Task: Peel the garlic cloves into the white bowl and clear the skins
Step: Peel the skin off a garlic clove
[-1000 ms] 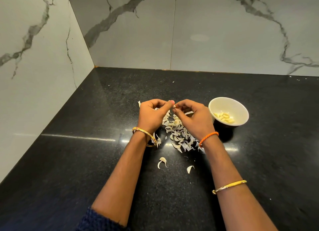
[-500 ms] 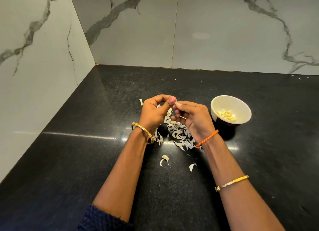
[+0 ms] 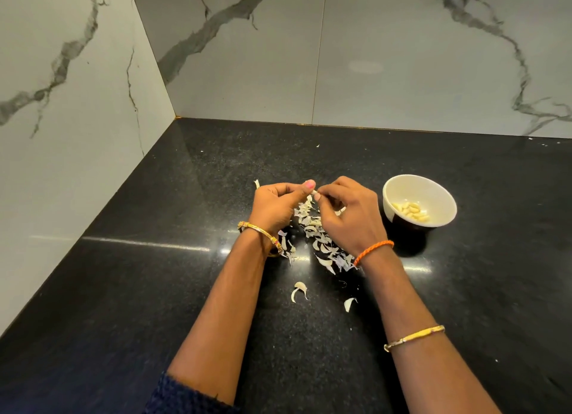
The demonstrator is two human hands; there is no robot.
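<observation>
My left hand (image 3: 277,204) and my right hand (image 3: 349,215) meet above the black counter, both pinching one small garlic clove (image 3: 315,193) between thumbs and fingertips. Most of the clove is hidden by my fingers. Under and between my hands lies a heap of papery garlic skins (image 3: 318,243). The white bowl (image 3: 433,190) stands just right of my right hand and holds several peeled cloves (image 3: 411,211).
Loose skins lie nearer to me: one curled piece (image 3: 299,290) and a smaller one (image 3: 349,304); another skin (image 3: 257,183) sits left of my left hand. Marble walls close the counter (image 3: 154,290) at the back and left.
Both hands stay together on the clove over the skin heap; my fingers have shifted slightly on it. The bowl and skins have not moved.
</observation>
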